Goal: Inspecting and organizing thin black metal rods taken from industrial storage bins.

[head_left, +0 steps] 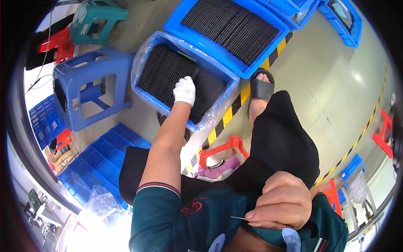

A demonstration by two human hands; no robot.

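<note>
My left hand [184, 91], in a white glove, reaches down into a blue crate [232, 84] lined with clear plastic. Its fingers are curled closed on top of the rows of thin black strips [161, 69] packed inside. Whatever they grip is hidden beneath the glove. Close to my chest, my bare right hand [285, 201] is closed in a pinch. From between its thumb and fingers pokes a thin metal pin [238, 217]; the rest of it is covered by the hand.
A second blue crate [279, 34] of black strips stands beyond the first. On the left are a blue stool [90, 63], a green stool [90, 21] and a blue slatted pallet [100, 157]. Yellow-black tape [244, 94] crosses the floor near my sandaled foot [262, 86].
</note>
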